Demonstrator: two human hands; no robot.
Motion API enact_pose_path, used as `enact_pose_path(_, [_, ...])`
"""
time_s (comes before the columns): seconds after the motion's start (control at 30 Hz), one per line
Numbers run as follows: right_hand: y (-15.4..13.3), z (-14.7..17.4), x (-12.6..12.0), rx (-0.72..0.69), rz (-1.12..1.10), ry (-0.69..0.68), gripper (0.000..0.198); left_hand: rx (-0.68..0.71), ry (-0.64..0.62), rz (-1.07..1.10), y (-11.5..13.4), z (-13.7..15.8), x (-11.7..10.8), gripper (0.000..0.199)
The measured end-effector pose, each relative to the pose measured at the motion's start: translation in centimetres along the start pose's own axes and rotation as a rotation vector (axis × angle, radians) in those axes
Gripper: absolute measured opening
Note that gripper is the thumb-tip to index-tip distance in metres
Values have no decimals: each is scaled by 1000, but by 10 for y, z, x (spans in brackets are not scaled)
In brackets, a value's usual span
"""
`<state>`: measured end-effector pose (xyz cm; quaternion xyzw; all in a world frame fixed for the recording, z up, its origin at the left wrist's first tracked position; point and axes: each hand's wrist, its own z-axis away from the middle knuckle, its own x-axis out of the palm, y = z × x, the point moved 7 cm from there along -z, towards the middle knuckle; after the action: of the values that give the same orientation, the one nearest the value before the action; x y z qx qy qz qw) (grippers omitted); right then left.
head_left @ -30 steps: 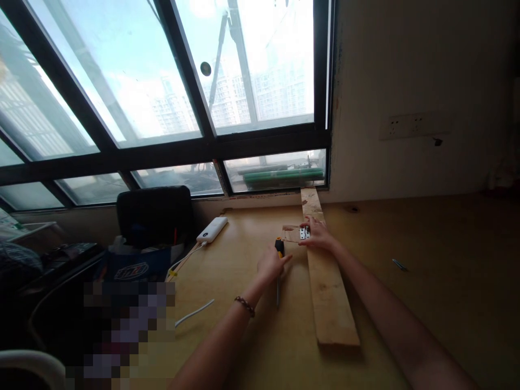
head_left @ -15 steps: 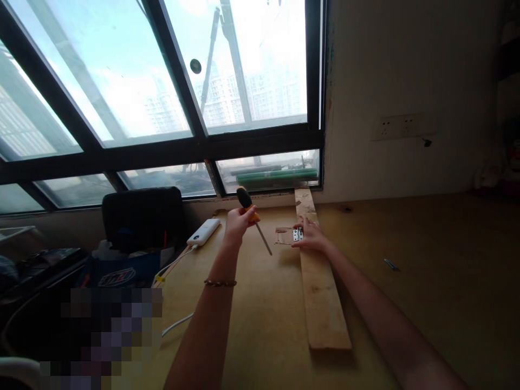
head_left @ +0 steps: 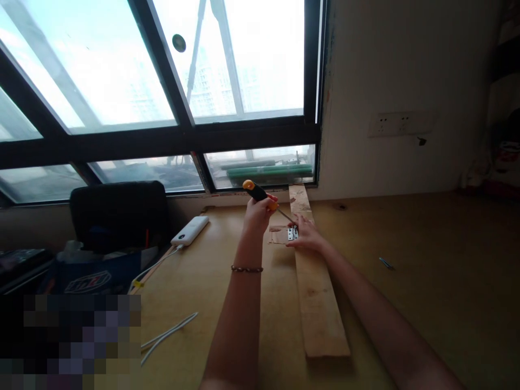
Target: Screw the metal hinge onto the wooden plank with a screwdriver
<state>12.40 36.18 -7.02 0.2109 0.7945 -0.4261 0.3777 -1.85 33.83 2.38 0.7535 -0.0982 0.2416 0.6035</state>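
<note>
Head view, items as seen.

Screwdriver [head_left: 262, 196]: black handle with orange butt cap and orange collar, thin steel shaft. Held in the left hand [head_left: 257, 215], fingers wrapped round the handle; shaft slants down and to the right, tip at the hinge.

Hinge [head_left: 291, 234]: small, bright metal, rectangular leaves, lying flat at the left edge of the plank. Right hand [head_left: 305, 237] rests palm down just beside it, fingers spread flat and pressing its right side against the wood; nothing gripped.

Plank [head_left: 319, 303]: long, narrow, pale raw wood with rough grain and a knotty far end; lies on the bench running away from the person toward the window sill.

Offcut [head_left: 277, 236]: thin, flat wooden piece, touching the plank's left edge under the hinge's left leaf.

Bench [head_left: 426, 303]: broad, smooth, yellow-brown board.

Bracelet [head_left: 247, 268]: dark beaded band on the left wrist.

Power bank [head_left: 189, 230]: white, slim, rounded rectangle, far left on the bench, cable attached.

Cables [head_left: 168, 335]: two white, smooth, lying near the bench's left edge.

Screw [head_left: 385, 264]: small metal piece, well apart to the right.

Chair [head_left: 117, 216]: black padded back, beyond the bench.

Socket [head_left: 400, 124]: pale wall plate, right of the window.
</note>
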Motion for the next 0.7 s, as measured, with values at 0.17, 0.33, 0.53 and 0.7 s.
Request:
enact_pose_path(0.17, [1,0,1,-3,2,-2,106,9,0,-6,-2,-1,1,16])
enact_pose_path(0.33, [3,0,1,3,-10,-2,108,-6,0,-46,-7,2,8,15])
enact_pose_path(0.53, [4,0,2,-19,1,5,106,6,-17,-67,-11,6,12,14])
enact_pose_path(0.7, [5,-1,2,1,21,3,105,24,-3,-90,-10,5,11,14])
